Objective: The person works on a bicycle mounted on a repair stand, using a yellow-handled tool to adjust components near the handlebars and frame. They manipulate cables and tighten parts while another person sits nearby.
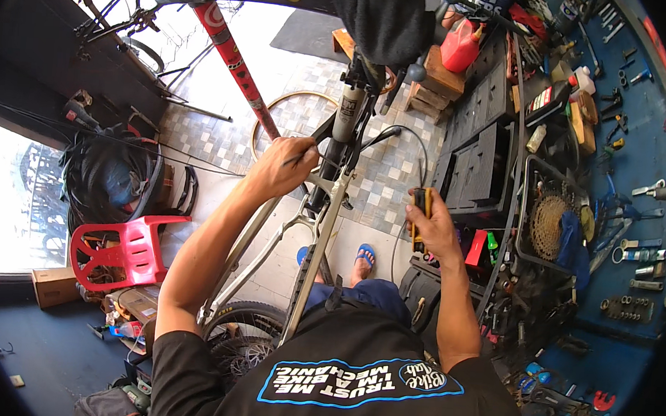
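Observation:
A pale bicycle frame hangs in front of me from a repair stand with a red post. My left hand is closed beside the frame's upper tubes, with a thin dark rod-like piece showing between its fingers; its far end is unclear. In my right hand, to the right of the frame, are pliers with yellow-and-black handles, their jaws hard to make out. A black cable arcs from the frame toward the right hand. Whether the pliers touch it I cannot tell.
Dark drawers and a tool-hung blue wall line the right. A crate holds a large cassette. At left are a red plastic chair and coiled tyres. A red jug sits on wooden blocks farther off.

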A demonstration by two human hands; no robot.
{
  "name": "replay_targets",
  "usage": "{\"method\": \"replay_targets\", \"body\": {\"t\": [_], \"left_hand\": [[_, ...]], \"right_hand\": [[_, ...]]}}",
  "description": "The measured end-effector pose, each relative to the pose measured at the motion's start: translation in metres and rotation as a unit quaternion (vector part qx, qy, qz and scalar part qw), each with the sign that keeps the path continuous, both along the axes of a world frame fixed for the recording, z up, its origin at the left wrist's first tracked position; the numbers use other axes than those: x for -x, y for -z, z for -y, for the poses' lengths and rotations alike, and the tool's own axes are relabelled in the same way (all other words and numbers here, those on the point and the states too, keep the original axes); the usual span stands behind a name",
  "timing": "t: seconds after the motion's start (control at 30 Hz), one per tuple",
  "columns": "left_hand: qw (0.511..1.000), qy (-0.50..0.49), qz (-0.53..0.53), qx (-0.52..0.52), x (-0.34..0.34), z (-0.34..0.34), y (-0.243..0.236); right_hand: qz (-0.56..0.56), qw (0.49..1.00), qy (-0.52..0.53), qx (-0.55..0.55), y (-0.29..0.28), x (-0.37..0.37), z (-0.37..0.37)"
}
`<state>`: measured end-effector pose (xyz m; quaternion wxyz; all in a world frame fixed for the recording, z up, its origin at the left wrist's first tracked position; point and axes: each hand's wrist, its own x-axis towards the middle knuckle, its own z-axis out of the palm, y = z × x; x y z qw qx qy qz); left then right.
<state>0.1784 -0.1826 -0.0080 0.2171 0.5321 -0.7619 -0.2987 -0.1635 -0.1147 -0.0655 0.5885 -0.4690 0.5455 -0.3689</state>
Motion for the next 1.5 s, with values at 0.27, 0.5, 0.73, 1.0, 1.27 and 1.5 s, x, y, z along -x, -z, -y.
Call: {"method": "replay_targets", "body": {"t": [0.27,0.5,0.73,1.0,1.27,1.5], "left_hand": [[0.997,-0.071,0.009,0.040,0.015,-0.015,-0.004],[0.992,-0.100,0.054,0.049,0.020,-0.016,0.005],[0.994,-0.089,0.043,0.054,0.019,-0.015,0.006],[0.996,-0.074,0.046,0.027,0.018,-0.014,0.005],[0.996,-0.068,0.043,0.032,0.014,-0.014,0.009],[0.997,-0.058,0.039,0.032,0.015,-0.015,0.005]], "right_hand": [[-0.276,0.933,-0.171,0.156,0.020,-0.012,0.007],[-0.297,0.892,-0.207,0.271,0.043,-0.016,0.026],[-0.324,0.883,-0.226,0.254,0.040,-0.015,0.033],[-0.357,0.869,-0.229,0.254,0.022,-0.016,0.033],[-0.381,0.871,-0.261,0.164,-0.009,-0.016,0.035],[-0.400,0.747,-0.214,0.486,0.008,0.006,0.043]]}}
